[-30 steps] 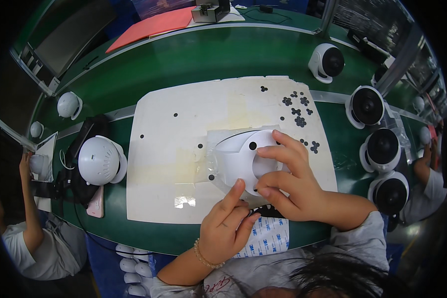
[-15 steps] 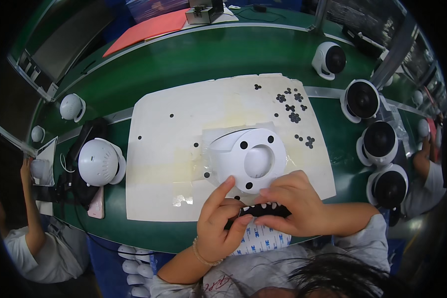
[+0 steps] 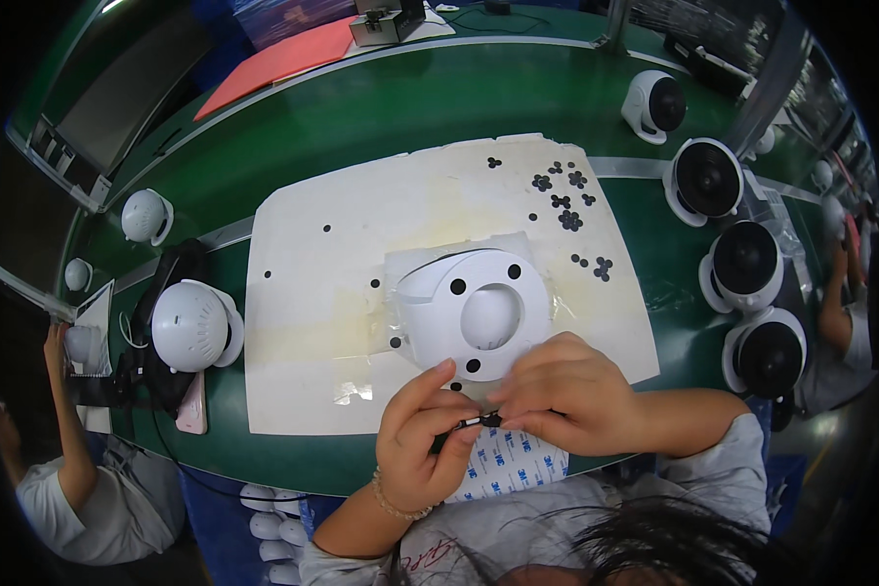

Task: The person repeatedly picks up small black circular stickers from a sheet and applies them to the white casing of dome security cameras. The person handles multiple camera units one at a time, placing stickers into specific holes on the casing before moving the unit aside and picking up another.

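My left hand [image 3: 418,441] and my right hand [image 3: 574,402] meet just in front of a white rounded housing. Pinched between them is a narrow black strip with white patches [image 3: 477,421], mostly covered by my fingers. The white housing [image 3: 422,314] lies on a clear plastic sheet, its flat base facing up, with a round opening in the middle. Three black round pads [image 3: 514,272] sit around that opening. Below my hands a white backing sheet with blue print [image 3: 518,467] rests at the table's near edge.
Under the housing is a white board [image 3: 303,332] dotted with loose black discs [image 3: 569,221]. White camera-like units [image 3: 708,182] stand along the right; others [image 3: 188,325] are at left, near a pink phone [image 3: 192,405]. Another person's arm [image 3: 68,430] shows at far left.
The black strip has turned and shows much less between my hands. My right hand has shifted left toward my left hand. The whole view has moved slightly.
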Demonstrator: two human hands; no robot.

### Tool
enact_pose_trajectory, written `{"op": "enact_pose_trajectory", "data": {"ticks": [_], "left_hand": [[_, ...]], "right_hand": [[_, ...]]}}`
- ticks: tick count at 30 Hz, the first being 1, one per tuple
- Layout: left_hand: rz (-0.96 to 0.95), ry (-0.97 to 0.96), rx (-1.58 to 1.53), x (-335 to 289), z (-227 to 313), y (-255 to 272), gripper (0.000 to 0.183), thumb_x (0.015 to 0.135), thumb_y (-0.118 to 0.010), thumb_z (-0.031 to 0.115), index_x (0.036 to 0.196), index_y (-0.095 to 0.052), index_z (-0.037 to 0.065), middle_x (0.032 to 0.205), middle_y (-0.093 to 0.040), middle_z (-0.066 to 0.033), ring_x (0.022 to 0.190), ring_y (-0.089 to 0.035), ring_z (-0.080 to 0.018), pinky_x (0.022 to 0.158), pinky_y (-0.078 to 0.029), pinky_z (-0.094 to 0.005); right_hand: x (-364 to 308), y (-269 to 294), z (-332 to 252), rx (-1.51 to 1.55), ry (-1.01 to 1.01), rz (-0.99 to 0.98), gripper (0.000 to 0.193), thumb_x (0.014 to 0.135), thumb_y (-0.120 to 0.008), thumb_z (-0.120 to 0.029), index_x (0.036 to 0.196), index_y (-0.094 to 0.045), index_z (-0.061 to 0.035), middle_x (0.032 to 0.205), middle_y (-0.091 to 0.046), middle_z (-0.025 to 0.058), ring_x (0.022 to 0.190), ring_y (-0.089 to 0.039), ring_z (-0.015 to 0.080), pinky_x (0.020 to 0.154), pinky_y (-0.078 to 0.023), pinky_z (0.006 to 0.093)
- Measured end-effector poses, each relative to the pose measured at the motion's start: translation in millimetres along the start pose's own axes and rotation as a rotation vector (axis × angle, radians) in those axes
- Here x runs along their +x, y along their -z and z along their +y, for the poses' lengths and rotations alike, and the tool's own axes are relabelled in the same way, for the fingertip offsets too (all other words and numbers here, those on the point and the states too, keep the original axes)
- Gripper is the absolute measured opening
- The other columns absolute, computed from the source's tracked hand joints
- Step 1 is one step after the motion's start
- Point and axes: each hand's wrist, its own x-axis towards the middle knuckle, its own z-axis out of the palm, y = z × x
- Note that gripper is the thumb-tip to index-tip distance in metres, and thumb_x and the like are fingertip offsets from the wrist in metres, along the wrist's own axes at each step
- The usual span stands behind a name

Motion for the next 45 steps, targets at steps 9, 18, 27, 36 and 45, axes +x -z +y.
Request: {"op": "enact_pose_trajectory", "data": {"ticks": [9,18,27,36,45], "left_hand": [[-0.019,-0.066,0.031,1,1,-2,0.012,0.073,-0.061,-0.003,0.083,-0.055,-0.003,0.116,-0.047,-0.0254,0.073,-0.063,-0.0215,0.069,-0.049,-0.0307],[-0.063,-0.045,0.165,5,-1,-3,0.012,0.072,-0.061,-0.003,0.082,-0.056,-0.007,0.124,-0.039,-0.0306,0.076,-0.064,-0.0238,0.064,-0.052,-0.0284],[-0.063,-0.024,0.197,5,-3,-5,0.013,0.071,-0.063,-0.004,0.081,-0.056,-0.007,0.123,-0.039,-0.0312,0.074,-0.065,-0.0242,0.06,-0.053,-0.0271],[-0.08,-0.034,0.234,6,-2,-5,0.013,0.07,-0.063,-0.004,0.081,-0.057,-0.007,0.123,-0.04,-0.0303,0.073,-0.065,-0.0251,0.061,-0.053,-0.0273],[-0.118,0.053,0.278,6,6,-7,0.007,0.077,-0.057,-0.002,0.083,-0.057,-0.006,0.128,-0.034,-0.0314,0.078,-0.064,-0.0231,0.067,-0.05,-0.026]], "right_hand": [[-2,-6,-3,-0.14,0.203,0.104,0.011,0.066,-0.066,-0.01,0.074,-0.057,-0.0102,0.109,-0.056,0.005,0.1,-0.048,0.0223,0.081,-0.034,0.0334],[4,16,15,-0.174,-0.121,0.075,0.008,0.08,-0.056,-0.01,0.085,-0.051,-0.0068,0.136,-0.027,0.0221,0.128,-0.018,0.0397,0.101,-0.015,0.0435],[6,13,21,-0.127,-0.18,0.047,0.005,0.082,-0.054,-0.011,0.083,-0.051,-0.0066,0.137,-0.025,0.0221,0.128,-0.018,0.0388,0.101,-0.016,0.0434],[7,14,21,-0.125,-0.195,0.037,0.005,0.082,-0.054,-0.011,0.083,-0.052,-0.007,0.136,-0.027,0.022,0.127,-0.02,0.0388,0.101,-0.018,0.0426],[3,12,25,-0.205,-0.137,0.074,0.006,0.078,-0.057,-0.009,0.082,-0.054,-0.0073,0.135,-0.029,0.0221,0.126,-0.024,0.0385,0.099,-0.02,0.0425]]}}
